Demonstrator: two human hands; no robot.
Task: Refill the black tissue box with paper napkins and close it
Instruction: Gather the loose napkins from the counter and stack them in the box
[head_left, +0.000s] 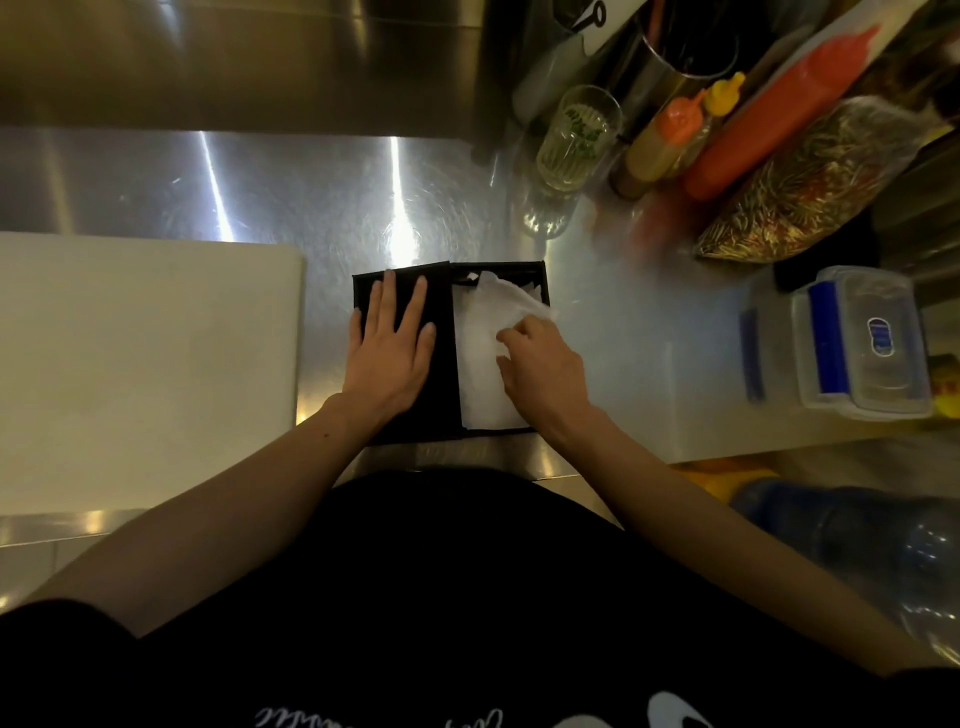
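Observation:
The black tissue box (540, 275) lies open on the steel counter, close to its front edge. Its black lid (441, 374) is folded out flat to the left. My left hand (389, 348) rests flat on the lid with fingers spread. White paper napkins (480, 358) fill the right half of the box, and the top one is rumpled and sticks out over the far right corner. My right hand (540, 364) lies on the napkins with fingers curled, pinching the top napkin.
A white cutting board (140, 364) lies at the left. At the back right stand a glass (574, 140), squeeze bottles (670, 140), a red bottle (774, 119) and a bag of pasta (800, 187). A clear lidded container (862, 343) sits at the right, a water jug (883, 551) below the counter edge.

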